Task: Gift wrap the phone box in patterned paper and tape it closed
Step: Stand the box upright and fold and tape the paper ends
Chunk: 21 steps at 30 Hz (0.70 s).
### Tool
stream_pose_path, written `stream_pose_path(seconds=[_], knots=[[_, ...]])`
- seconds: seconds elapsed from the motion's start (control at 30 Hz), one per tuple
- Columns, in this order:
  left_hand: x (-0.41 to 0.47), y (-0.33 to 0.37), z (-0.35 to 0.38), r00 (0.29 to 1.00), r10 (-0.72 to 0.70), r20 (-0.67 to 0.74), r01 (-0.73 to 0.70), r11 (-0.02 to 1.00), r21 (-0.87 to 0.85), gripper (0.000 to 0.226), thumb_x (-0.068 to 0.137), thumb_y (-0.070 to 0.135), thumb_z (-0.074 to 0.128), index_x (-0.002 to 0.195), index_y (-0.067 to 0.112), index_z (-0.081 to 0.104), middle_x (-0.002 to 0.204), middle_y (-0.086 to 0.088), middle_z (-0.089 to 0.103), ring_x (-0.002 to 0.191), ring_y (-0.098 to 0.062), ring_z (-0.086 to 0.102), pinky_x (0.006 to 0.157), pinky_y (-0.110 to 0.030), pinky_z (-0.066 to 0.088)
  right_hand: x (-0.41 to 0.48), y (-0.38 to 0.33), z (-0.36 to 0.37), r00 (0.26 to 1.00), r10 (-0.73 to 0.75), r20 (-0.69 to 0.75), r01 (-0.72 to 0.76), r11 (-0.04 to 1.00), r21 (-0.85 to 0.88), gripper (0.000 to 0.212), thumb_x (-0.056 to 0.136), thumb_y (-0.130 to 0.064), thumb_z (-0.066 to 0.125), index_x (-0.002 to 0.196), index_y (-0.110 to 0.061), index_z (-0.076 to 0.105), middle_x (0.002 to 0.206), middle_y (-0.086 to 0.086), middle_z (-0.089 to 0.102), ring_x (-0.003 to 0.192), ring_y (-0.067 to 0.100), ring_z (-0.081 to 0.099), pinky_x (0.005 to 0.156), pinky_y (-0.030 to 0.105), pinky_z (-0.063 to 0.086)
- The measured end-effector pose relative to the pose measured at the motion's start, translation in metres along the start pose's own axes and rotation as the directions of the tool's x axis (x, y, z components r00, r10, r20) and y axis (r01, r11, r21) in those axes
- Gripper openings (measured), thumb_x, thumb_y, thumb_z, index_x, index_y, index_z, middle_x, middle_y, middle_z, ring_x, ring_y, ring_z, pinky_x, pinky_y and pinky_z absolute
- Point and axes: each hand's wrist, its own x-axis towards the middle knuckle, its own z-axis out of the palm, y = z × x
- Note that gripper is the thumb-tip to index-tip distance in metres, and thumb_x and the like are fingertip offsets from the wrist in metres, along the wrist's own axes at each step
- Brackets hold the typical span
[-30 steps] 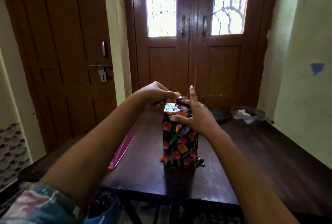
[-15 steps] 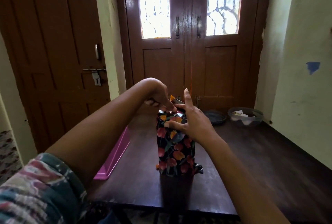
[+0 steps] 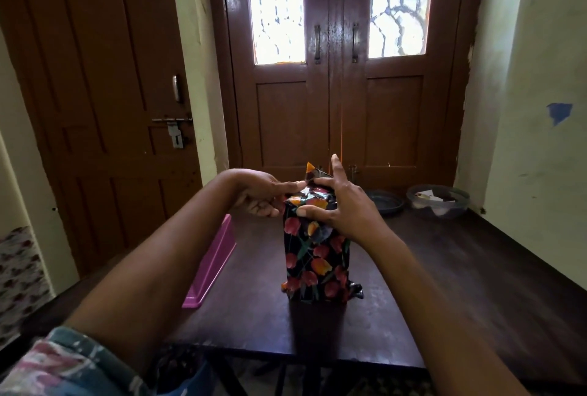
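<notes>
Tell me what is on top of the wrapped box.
Folded paper, with one orange-tipped flap sticking up. The right hand clasps the top of the box; the left hand touches the flap's edge with one finger. What lies under the right hand cannot be seen.

What I count in front of me

Two hands of mine, my left hand (image 3: 263, 195) and my right hand (image 3: 341, 208), and one patterned sleeve (image 3: 63, 364). One upright box (image 3: 316, 256) wrapped in glossy black paper printed with red and orange tulips. One dark wooden table (image 3: 444, 284). One long pink plastic tray (image 3: 212, 268), one shallow round dark dish (image 3: 386, 201) and one clear round bowl (image 3: 438, 205). One plain brown wooden door (image 3: 95, 109) with one metal latch (image 3: 173, 128). One brown double door (image 3: 333, 116) of two leaves, with two bright patterned glass panes (image 3: 276, 8) and two upright metal handles (image 3: 317, 43). One blue patch (image 3: 559, 112) on the pale wall.
</notes>
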Motion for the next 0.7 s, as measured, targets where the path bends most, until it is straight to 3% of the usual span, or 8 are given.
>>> stream_pose_path(seconds=[0.07, 0.13, 0.23, 0.33, 0.57, 0.63, 0.7], knots=[[-0.006, -0.001, -0.008, 0.997, 0.064, 0.047, -0.056, 0.987, -0.152, 0.059, 0.080, 0.043, 0.059, 0.127, 0.008, 0.049, 0.096, -0.011, 0.064, 0.063, -0.011, 0.060, 0.057, -0.019, 0.052, 0.001, 0.000, 0.001, 1.000, -0.004, 0.001, 0.004, 1.000, -0.016, 0.113, 0.074, -0.050, 0.069, 0.148, -0.017, -0.011, 0.142, -0.004, 0.045, 0.135, 0.021, 0.034, 0.103, 0.038, 0.033], [-0.010, -0.001, -0.009, 0.993, 0.121, 0.002, -0.118, 0.974, -0.193, 0.051, 0.084, 0.030, 0.062, 0.129, 0.013, 0.047, 0.112, -0.014, 0.060, 0.072, -0.014, 0.064, 0.063, -0.023, 0.056, 0.001, 0.002, 0.002, 1.000, -0.005, -0.004, 0.005, 0.999, -0.035, 0.113, 0.074, -0.051, 0.068, 0.148, -0.018, -0.011, 0.143, -0.004, 0.045, 0.135, 0.021, 0.034, 0.103, 0.038, 0.034], [-0.010, 0.010, 0.004, 0.974, 0.190, -0.127, -0.191, 0.982, 0.003, 0.047, 0.083, 0.044, 0.062, 0.122, 0.021, 0.051, 0.104, -0.004, 0.059, 0.075, -0.010, 0.058, 0.063, -0.022, 0.053, 0.001, 0.003, 0.004, 1.000, -0.009, -0.028, 0.008, 0.999, -0.042, 0.111, 0.075, -0.051, 0.067, 0.148, -0.019, -0.010, 0.143, -0.003, 0.044, 0.134, 0.020, 0.035, 0.101, 0.037, 0.035], [-0.002, 0.014, 0.015, 0.968, 0.198, -0.155, -0.172, 0.971, 0.167, 0.049, 0.084, 0.055, 0.055, 0.118, 0.020, 0.057, 0.099, 0.001, 0.062, 0.076, -0.009, 0.059, 0.062, -0.019, 0.048, 0.002, 0.006, 0.005, 0.999, -0.023, -0.049, 0.022, 0.999, -0.025, 0.109, 0.076, -0.050, 0.066, 0.148, -0.019, -0.010, 0.144, -0.005, 0.042, 0.136, 0.020, 0.033, 0.103, 0.037, 0.033], [0.005, -0.002, 0.011, 0.929, 0.256, -0.269, -0.256, 0.966, 0.034, 0.037, 0.095, 0.036, 0.047, 0.119, 0.011, 0.061, 0.090, 0.000, 0.063, 0.075, -0.008, 0.059, 0.063, -0.019, 0.050, 0.002, 0.010, 0.008, 0.996, -0.070, -0.063, 0.069, 0.998, -0.009, 0.104, 0.077, -0.053, 0.064, 0.149, -0.022, -0.006, 0.144, -0.004, 0.042, 0.135, 0.019, 0.033, 0.104, 0.037, 0.032], [0.000, -0.008, 0.010, 0.892, 0.357, -0.278, -0.378, 0.926, -0.022, 0.031, 0.096, 0.026, 0.048, 0.122, 0.012, 0.058, 0.099, -0.001, 0.060, 0.080, -0.007, 0.058, 0.061, -0.013, 0.052, 0.003, 0.012, 0.006, 0.996, -0.082, -0.032, 0.082, 0.997, -0.001, 0.095, 0.082, -0.053, 0.056, 0.149, -0.024, -0.005, 0.144, -0.003, 0.042, 0.135, 0.021, 0.033, 0.104, 0.040, 0.031], [-0.010, -0.010, 0.009, 0.808, 0.519, -0.278, -0.543, 0.840, -0.010, 0.025, 0.094, 0.015, 0.051, 0.118, 0.016, 0.057, 0.106, 0.001, 0.059, 0.087, -0.005, 0.059, 0.065, -0.012, 0.052, 0.003, 0.012, -0.001, 0.998, -0.043, 0.040, 0.036, 0.986, 0.164, 0.078, 0.092, -0.051, 0.041, 0.148, -0.026, -0.006, 0.147, 0.000, 0.037, 0.138, 0.023, 0.028, 0.107, 0.040, 0.026]])
